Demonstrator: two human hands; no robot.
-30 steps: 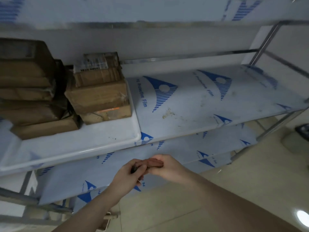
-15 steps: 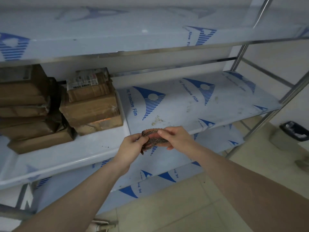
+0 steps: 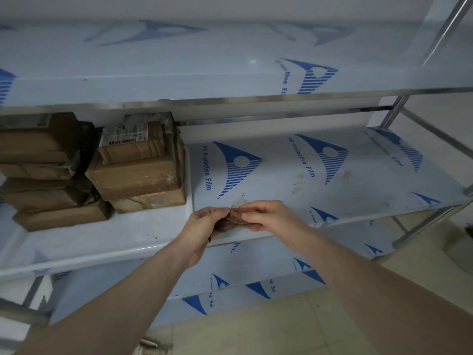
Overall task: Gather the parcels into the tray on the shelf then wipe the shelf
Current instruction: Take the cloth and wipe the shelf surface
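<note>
Several brown cardboard parcels [image 3: 135, 172] stand stacked in a white tray [image 3: 107, 242] at the left of the middle shelf [image 3: 332, 180]. More parcels [image 3: 43, 175] are piled at the tray's far left. A small brown cloth [image 3: 231, 222] is bunched between both hands at the shelf's front edge. My left hand [image 3: 202, 231] grips its left side and my right hand [image 3: 266, 216] pinches its right side. Most of the cloth is hidden by my fingers. Brownish dirt marks [image 3: 240, 199] lie on the shelf just behind my hands.
The shelf is covered in blue-printed protective film, with more smudges [image 3: 299, 183] to the right. An upper shelf [image 3: 204, 73] hangs close above and a lower shelf [image 3: 256, 272] sits below. Steel uprights [image 3: 394, 114] stand at the right. A dark object [image 3: 469, 230] sits on the tiled floor.
Both hands have risen from below the shelf up to its front edge with the cloth held between them. The view has tilted upward, showing more of the upper shelf.
</note>
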